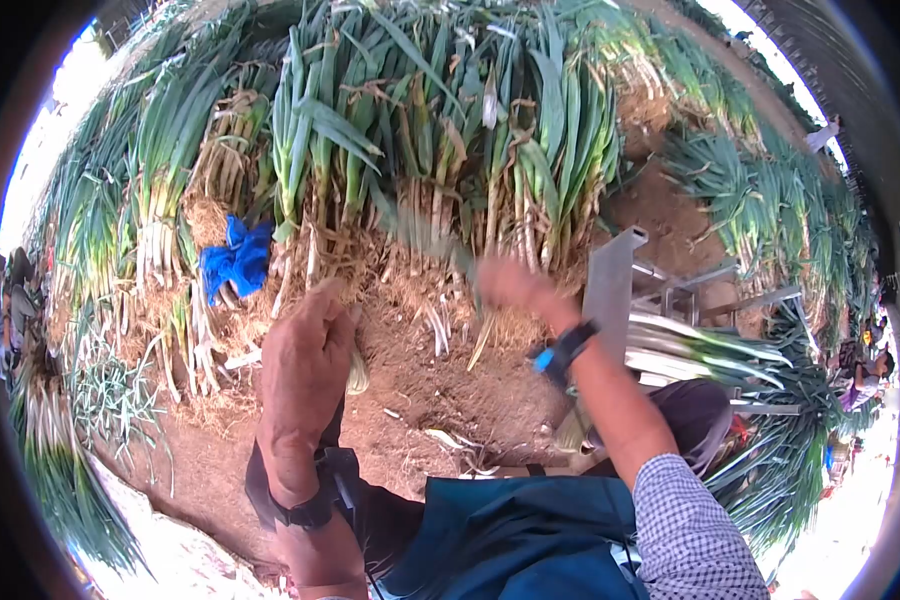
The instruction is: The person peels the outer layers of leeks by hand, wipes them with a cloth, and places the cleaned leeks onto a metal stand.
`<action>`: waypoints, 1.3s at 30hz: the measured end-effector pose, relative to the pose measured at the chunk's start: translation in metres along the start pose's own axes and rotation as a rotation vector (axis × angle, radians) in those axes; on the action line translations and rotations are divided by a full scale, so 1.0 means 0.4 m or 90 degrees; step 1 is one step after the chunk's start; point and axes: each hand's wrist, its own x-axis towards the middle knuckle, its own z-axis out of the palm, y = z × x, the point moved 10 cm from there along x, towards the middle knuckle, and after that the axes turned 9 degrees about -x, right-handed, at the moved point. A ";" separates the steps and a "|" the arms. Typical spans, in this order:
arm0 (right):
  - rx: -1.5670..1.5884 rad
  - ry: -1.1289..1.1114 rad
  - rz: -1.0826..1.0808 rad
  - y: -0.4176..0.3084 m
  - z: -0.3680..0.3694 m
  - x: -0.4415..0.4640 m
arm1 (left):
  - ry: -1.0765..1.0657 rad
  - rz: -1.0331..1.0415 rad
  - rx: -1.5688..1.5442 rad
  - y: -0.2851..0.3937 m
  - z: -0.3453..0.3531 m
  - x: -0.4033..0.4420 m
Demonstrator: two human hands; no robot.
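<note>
My left hand (308, 365) is closed, its fingers curled together in front of my left knee. A pale, stalk-like piece (357, 372) shows beside its fingers; whether the hand grips it is hidden. Smeared by motion, my right hand (518, 287) is out over the soil, closed around one end of a blurred green leek leaf (415, 232) that trails to the upper left. Just beyond both hands stands a row of leeks (430, 130), green tops away from me and pale, rooty ends (410, 265) toward me.
A blue cloth (236, 258) lies among the leeks at left. To the right is a metal frame (610, 290) with trimmed white leeks (700, 350) on it. More leeks (770, 200) lie at far right, others (55, 450) at far left. Scraps lie on brown soil (400, 380).
</note>
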 end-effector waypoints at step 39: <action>0.131 0.416 0.344 0.110 -0.145 0.126 | -0.203 -0.019 0.142 0.068 0.134 -0.010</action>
